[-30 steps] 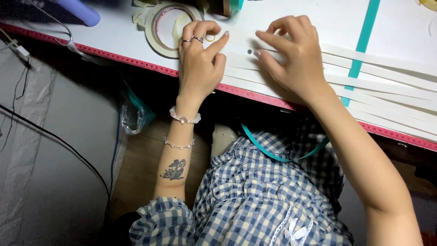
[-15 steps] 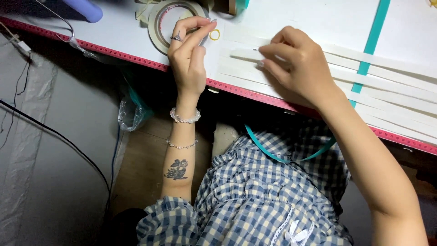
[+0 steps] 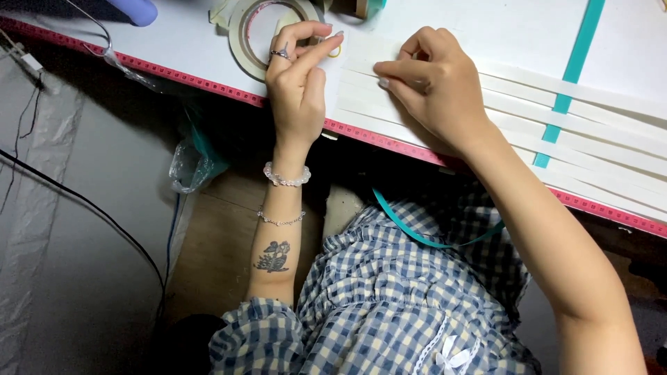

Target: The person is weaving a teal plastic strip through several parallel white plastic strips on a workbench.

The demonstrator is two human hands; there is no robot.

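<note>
The left hand point(image 3: 297, 83) rests at the near edge of the table point(image 3: 187, 42), fingers curled, with thumb and forefinger pinched together on the left ends of the white strips point(image 3: 528, 104); whether it truly grips a strip end or only presses there cannot be told. A ring sits on one finger, and a small yellow ring-shaped thing point(image 3: 335, 51) shows just past the fingertips. The right hand point(image 3: 434, 87) lies just beside it, knuckles bent, its fingertips pressing down flat on the same strips rather than closing round anything. The strips lie side by side on the table, running from under both hands out to the right, roughly along the table's near edge. A teal strip point(image 3: 573, 69) crosses them well to the right of the hands, passing over some and under others. Behind the left hand, touching or nearly touching its fingers, lies a roll of tape point(image 3: 243, 28), flat on the table. A pink ruled band point(image 3: 174, 71) runs along the table's edge. Farther left at the top sits a lilac object point(image 3: 135, 10), only partly in view. Below the table a teal ribbon point(image 3: 417, 232) lies across a blue checked garment point(image 3: 389, 305), and the left wrist wears a bead bracelet point(image 3: 286, 175).
</note>
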